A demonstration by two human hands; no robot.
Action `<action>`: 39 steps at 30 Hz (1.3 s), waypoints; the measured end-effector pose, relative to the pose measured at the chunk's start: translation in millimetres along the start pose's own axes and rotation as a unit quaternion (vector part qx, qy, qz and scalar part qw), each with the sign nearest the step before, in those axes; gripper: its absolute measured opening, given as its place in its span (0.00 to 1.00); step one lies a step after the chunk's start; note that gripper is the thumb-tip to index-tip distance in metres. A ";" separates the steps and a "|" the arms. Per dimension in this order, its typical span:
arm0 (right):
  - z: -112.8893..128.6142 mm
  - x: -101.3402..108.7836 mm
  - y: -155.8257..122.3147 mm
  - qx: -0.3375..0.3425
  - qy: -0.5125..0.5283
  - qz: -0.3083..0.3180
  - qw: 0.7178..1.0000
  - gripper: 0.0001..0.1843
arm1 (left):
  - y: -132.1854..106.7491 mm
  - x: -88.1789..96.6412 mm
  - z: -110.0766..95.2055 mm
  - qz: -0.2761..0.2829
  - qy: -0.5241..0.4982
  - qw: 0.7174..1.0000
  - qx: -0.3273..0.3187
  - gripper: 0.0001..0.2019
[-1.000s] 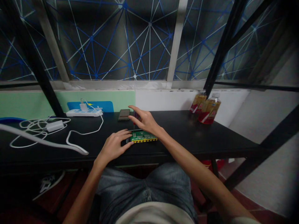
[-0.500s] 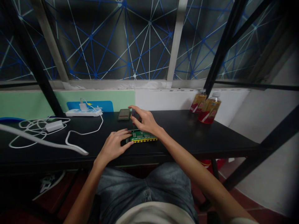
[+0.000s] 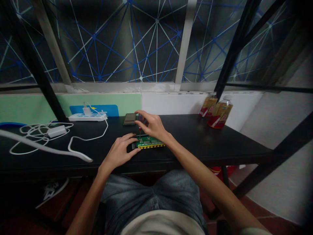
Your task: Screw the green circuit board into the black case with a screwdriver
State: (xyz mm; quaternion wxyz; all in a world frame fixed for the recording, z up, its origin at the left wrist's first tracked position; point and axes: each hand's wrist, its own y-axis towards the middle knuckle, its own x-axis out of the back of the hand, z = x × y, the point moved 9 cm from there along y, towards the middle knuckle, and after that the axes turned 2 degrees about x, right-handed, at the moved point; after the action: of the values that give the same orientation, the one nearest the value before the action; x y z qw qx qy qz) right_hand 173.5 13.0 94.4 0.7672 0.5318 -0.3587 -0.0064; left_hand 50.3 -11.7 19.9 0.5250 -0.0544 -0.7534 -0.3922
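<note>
One green board (image 3: 151, 142) between hands (image 3: 119, 148) (image 3: 154, 126)

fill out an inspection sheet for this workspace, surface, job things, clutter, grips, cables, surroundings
Surface: black desk, items along its back and left.
Job's things: green circuit board with yellow front edge; screwdriver-like tool upright at its left part, tip contact unclear.
Clutter: flat dark device behind; two bottles at right.
Grips: left grip on the board's left end; right grip holding the tool.
Cables: white cable loosely looped at left; plug in power strip.
Surroundings: line-patterned window behind.
</note>
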 end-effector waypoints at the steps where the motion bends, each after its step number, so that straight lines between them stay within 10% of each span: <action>1: -0.6 1.0 0.0 -0.002 -0.002 -0.004 1.000 0.22 | -0.2 -0.3 0.1 0.003 -0.001 1.000 0.003 0.18; 18: 4.8 -3.7 -1.2 0.014 -0.020 -0.015 1.000 0.25 | -1.0 -3.4 5.3 0.027 -0.031 0.999 0.030 0.16; 25: -60.7 55.2 -15.0 -0.110 -0.027 -0.180 0.977 0.29 | 4.6 -2.6 5.1 0.065 -0.039 0.997 0.016 0.26; 32: -146.8 63.4 -62.4 -0.258 -0.242 0.084 0.931 0.20 | 36.4 -15.4 -22.2 0.168 0.011 0.985 -0.027 0.34; 39: -165.9 39.5 -84.9 -0.292 -0.312 0.219 0.877 0.18 | 61.2 -34.6 -43.8 0.225 0.037 0.972 -0.052 0.34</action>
State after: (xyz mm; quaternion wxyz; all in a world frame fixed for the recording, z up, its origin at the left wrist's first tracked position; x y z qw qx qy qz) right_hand 326.8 95.3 16.9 0.7175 0.1616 -0.6689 -0.1081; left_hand 128.6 13.4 29.9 0.6235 -0.2356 -0.6804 -0.3047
